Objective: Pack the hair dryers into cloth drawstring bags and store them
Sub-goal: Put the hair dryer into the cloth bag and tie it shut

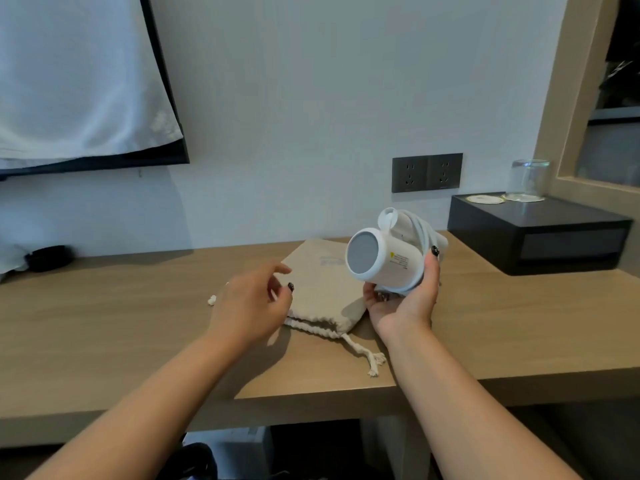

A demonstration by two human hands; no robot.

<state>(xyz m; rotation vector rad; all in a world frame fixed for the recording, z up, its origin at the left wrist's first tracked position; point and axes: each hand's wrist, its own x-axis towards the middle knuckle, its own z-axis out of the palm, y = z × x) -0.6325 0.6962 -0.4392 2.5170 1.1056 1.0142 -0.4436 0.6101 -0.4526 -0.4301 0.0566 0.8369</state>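
A white hair dryer (384, 259) with its cord wound round the folded handle is held above the wooden desk (502, 327), round end toward me. My right hand (405, 299) grips it from below and the side. A beige cloth drawstring bag (322, 289) lies flat on the desk, its gathered mouth and knotted cord (363, 355) toward me. My left hand (249, 303) hovers over the bag's left edge with fingers loosely curled, holding nothing.
A black box (540, 233) at the back right carries an upturned glass (528, 180) and coasters. Dark wall sockets (426, 172) sit behind the dryer. A white cloth hangs over a black screen (173, 133) at upper left. A small black object (48, 258) lies far left.
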